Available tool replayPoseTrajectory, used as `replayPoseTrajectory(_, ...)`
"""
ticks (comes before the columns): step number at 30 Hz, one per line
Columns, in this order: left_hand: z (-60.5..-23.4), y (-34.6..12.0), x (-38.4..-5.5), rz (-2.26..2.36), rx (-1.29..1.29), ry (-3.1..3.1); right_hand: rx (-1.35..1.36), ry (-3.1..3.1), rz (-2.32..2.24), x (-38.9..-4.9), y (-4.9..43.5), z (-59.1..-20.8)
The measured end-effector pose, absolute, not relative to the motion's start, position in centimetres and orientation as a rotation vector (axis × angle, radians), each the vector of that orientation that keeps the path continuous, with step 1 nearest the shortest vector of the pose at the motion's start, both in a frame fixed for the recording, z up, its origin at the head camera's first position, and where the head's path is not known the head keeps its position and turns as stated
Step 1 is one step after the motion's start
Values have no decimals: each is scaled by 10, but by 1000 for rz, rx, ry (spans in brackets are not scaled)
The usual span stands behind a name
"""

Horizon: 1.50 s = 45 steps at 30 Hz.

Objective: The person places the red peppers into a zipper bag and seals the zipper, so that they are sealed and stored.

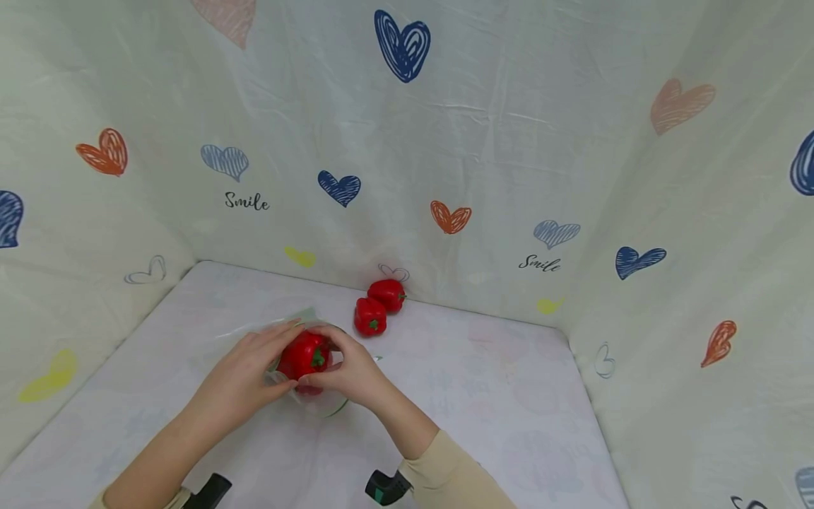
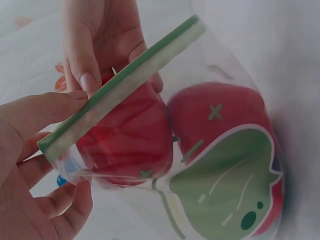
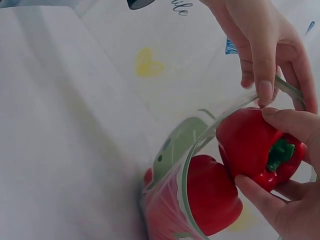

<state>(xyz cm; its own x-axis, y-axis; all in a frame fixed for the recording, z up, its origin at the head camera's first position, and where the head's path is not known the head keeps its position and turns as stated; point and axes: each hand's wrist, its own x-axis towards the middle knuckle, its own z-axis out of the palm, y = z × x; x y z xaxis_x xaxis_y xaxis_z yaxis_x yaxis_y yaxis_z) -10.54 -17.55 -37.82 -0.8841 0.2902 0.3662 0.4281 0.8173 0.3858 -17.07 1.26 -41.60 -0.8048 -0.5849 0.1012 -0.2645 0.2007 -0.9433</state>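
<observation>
Gripping red bell pepper (image 3: 250,142) inside clear plastic bag (image 2: 225,180): right hand (image 1: 356,367). Left hand (image 1: 254,360) pinching rim (image 2: 125,77) (presumably to hold it wide).

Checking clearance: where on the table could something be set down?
Bare table stretches from the right hand to the right wall; another patch lies between left hand and left wall. Crowded: around the bag, between both hands, and by the loose peppers.

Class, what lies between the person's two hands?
In the head view, a red pepper lies between the left hand and the right hand, at the mouth of a clear bag.
</observation>
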Motion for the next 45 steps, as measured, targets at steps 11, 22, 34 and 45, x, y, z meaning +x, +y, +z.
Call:
replayPoseTrajectory(11,-379,-173,-107,-675,-535,-2727,-711,2183,-1688,-174,12,-422)
replayPoseTrajectory(22,-382,-174,-109,-716,-525,-2711,-657,2152,-1738,-175,14,-423)
replayPoseTrajectory(34,-382,-172,-111,-709,-436,-2719,-781,2240,-1648,-170,34,-411)
replayPoseTrajectory(45,-381,-171,-110,-739,-333,-2741,-778,2318,-1678,-176,55,-405)
